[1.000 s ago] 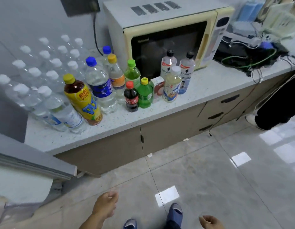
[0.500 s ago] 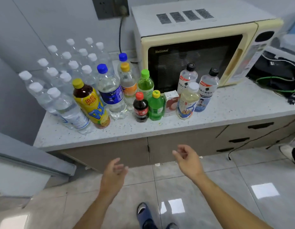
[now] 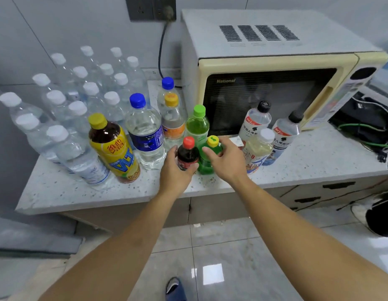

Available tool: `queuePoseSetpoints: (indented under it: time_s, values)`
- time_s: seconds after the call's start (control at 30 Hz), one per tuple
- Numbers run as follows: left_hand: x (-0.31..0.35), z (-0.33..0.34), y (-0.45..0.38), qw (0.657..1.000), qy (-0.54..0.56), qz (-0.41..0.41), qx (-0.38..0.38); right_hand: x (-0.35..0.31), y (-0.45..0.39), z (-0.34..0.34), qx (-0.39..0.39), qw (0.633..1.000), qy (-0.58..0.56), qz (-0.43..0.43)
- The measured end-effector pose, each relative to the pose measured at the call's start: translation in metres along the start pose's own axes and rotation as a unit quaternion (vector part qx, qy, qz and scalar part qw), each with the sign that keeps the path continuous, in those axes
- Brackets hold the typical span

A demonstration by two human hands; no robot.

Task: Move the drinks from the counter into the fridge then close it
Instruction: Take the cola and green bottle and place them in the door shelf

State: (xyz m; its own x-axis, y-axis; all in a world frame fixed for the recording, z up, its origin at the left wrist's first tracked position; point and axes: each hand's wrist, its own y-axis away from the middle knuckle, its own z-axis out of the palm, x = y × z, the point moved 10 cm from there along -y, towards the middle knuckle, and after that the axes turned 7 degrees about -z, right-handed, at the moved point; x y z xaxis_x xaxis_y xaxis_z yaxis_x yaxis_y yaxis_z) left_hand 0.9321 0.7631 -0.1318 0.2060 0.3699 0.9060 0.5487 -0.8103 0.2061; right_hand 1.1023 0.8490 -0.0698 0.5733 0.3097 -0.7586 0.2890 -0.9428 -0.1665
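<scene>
Both hands at counter point(image 3: 58, 192) front, mid-row: left hand point(image 3: 175, 170) wraps cola point(image 3: 187, 154), right hand point(image 3: 226, 158) curls round green bottle point(image 3: 207, 164). Small, rigid, prob. light & slick; grip mid-body.

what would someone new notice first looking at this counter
Both hands meet mid-counter: the left hand grips a small cola bottle, the right hand a small green bottle. Left of them stands a crowd of white-capped water bottles; behind sits a cream microwave.
</scene>
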Motion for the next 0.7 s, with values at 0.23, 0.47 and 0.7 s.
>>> queuePoseSetpoints:
  time_s: [0.23,0.47,0.7]
  values:
    - [-0.002,-0.001,-0.011,1.0,0.002,0.024,-0.002,0.0,0.007,0.005,0.056,0.996,-0.066,-0.022]
    - [-0.022,-0.032,0.005,0.999,0.005,0.023,0.038,-0.014,0.023,0.015,0.043,0.997,-0.012,-0.059]
    - [-0.02,-0.026,0.0,0.999,0.007,0.04,-0.01,0.001,0.031,0.037,-0.009,1.0,-0.019,-0.018]
